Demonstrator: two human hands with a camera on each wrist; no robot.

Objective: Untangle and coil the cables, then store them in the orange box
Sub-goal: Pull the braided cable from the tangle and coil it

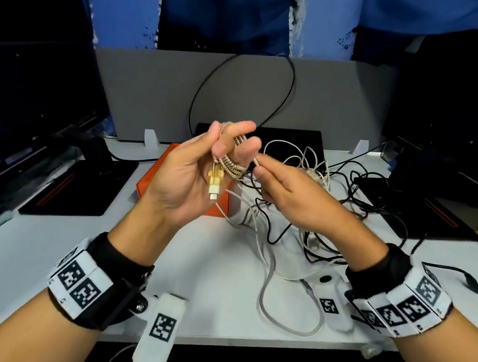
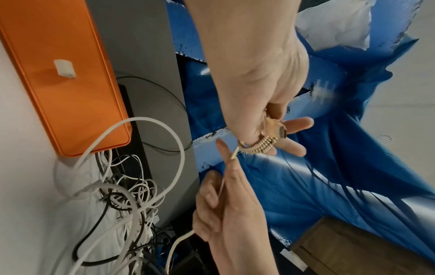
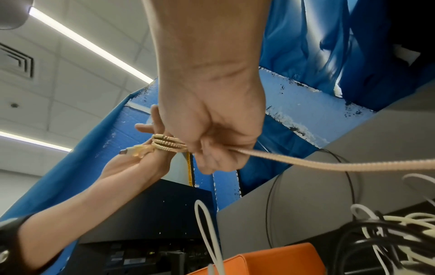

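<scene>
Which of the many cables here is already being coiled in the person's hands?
The pinkish-gold braided cable, looped around the left hand's fingers and fed by the right hand; the white and black cables lie tangled on the table.

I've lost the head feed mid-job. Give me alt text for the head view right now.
The left hand holds a gold braided cable wound in loops around its fingers, plug hanging down, while the right hand pinches the loose end. Behind them on the white table sit the orange box and a tangle of white and black cables.
</scene>
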